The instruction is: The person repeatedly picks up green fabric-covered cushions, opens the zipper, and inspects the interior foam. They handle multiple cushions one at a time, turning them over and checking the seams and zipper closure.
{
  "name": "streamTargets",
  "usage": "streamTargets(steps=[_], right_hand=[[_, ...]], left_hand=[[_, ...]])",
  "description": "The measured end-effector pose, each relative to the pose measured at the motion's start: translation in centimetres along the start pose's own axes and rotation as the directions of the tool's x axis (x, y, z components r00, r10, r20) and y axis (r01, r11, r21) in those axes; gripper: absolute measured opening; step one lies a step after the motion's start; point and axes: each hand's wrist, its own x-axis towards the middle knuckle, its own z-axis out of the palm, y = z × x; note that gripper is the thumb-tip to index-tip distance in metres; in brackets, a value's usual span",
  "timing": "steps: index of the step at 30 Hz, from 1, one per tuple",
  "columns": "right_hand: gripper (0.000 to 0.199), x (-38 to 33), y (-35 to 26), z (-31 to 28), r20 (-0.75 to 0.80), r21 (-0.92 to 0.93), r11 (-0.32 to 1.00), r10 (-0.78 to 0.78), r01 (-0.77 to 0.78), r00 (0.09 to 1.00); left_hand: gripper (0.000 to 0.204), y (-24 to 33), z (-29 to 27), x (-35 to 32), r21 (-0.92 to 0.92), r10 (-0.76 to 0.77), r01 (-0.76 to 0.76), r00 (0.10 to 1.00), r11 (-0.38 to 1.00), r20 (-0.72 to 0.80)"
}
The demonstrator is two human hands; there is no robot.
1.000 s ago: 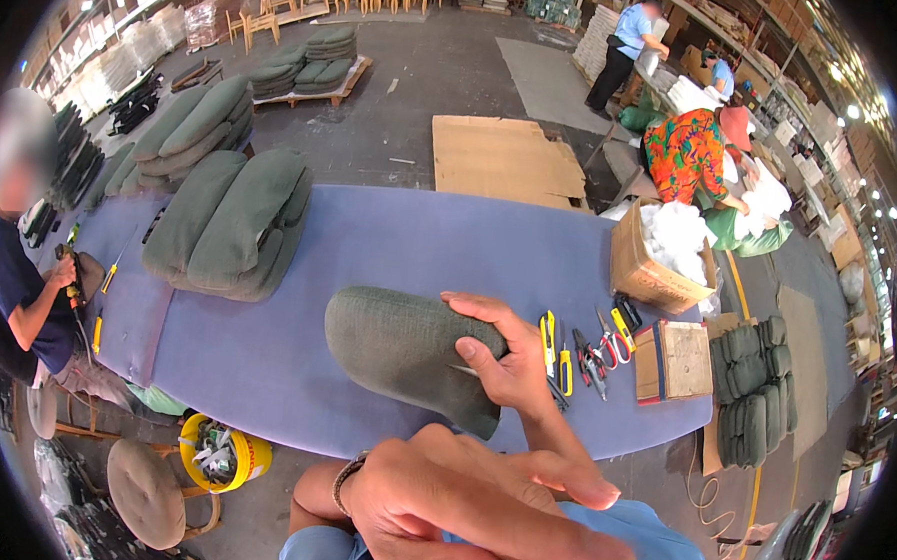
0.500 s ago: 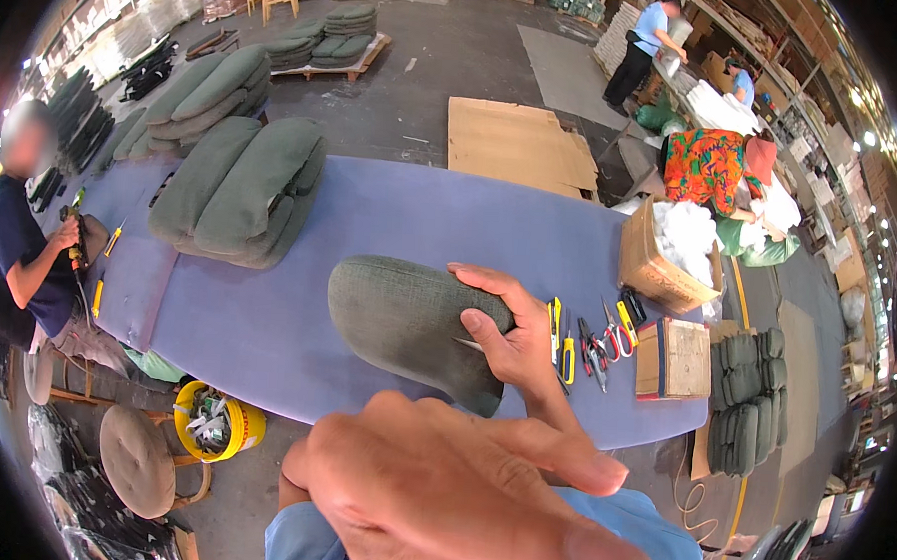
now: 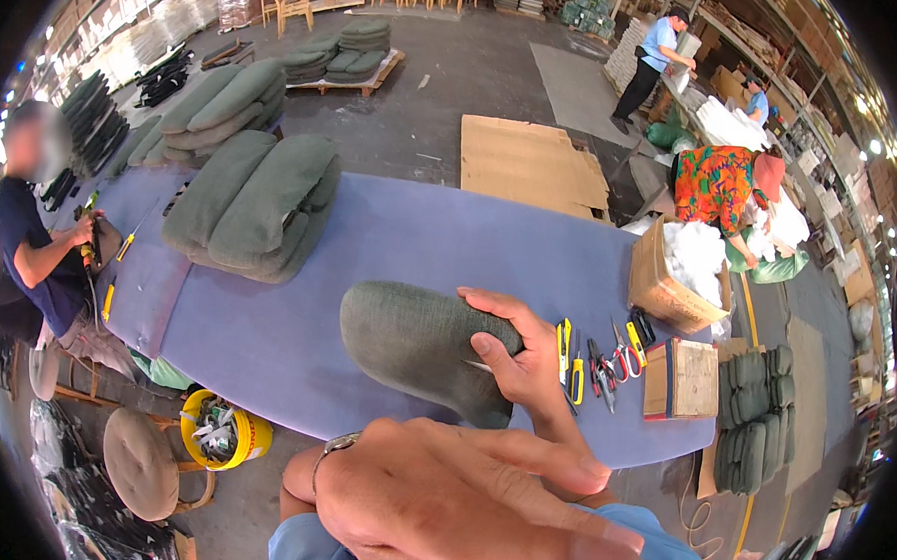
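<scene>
A dark green fabric cushion (image 3: 406, 343) lies on the purple-blue covered table. My right hand (image 3: 525, 358) grips its right end, fingers over the far edge and thumb on top. A thin pale sliver shows by that thumb; its kind cannot be told. Large in the foreground, my left hand (image 3: 449, 490) is raised near the camera, pointing right, a band around its wrist. Two of its fingertips seem pressed together, and whatever is between them is hidden. Right of the cushion lie a yellow cutter (image 3: 563, 350), a yellow screwdriver (image 3: 576, 381), pliers (image 3: 601, 375) and red-handled scissors (image 3: 625, 360).
Stacked green cushions (image 3: 256, 207) stand on the table's left part. A carton of white stuffing (image 3: 674, 280) and a small wooden box (image 3: 682, 380) are at the right. Below the table's front edge are a yellow bucket (image 3: 251, 437) and a round-seated stool (image 3: 140, 464). A co-worker (image 3: 45, 232) stands left.
The view has shifted, so the table and cushion sit slightly lower and further right. The left wrist's band has come into sight. My right hand keeps its grip on the cushion.
</scene>
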Motion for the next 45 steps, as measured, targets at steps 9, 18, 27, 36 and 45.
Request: streamTargets(steps=[9,18,27,36,45], right_hand=[[0.038,-0.4,-0.3,-0.5,-0.024,-0.086,0.996,0.008,-0.01,1.0],[0.035,-0.6,-0.1,-0.3,-0.062,-0.008,0.997,-0.076,0.076,0.995],[0.036,-0.3,0.8,-0.4,-0.077,0.028,0.995,-0.093,0.096,0.993],[0.036,-0.2,0.4,0.2,-0.064,0.054,0.992,-0.111,0.115,0.992],[0.036,-0.4,0.3,-0.3,-0.064,0.002,0.993,-0.119,0.12,0.991]], left_hand=[[0.03,2.9,0.2,-1.9,0.418,0.049,0.046,0.976,0.907,-0.213],[0.028,4.9,-2.2,-1.8,0.292,-0.117,0.131,0.991,0.947,-0.063],[0.031,5.1,-0.8,-2.0,0.235,-0.202,0.263,0.946,0.936,-0.253],[0.027,5.1,2.0,-2.1,0.313,-0.087,0.23,0.907,0.921,-0.413],[0.018,5.8,-2.6,-2.1,0.137,-0.209,0.217,0.975,0.966,-0.071]])
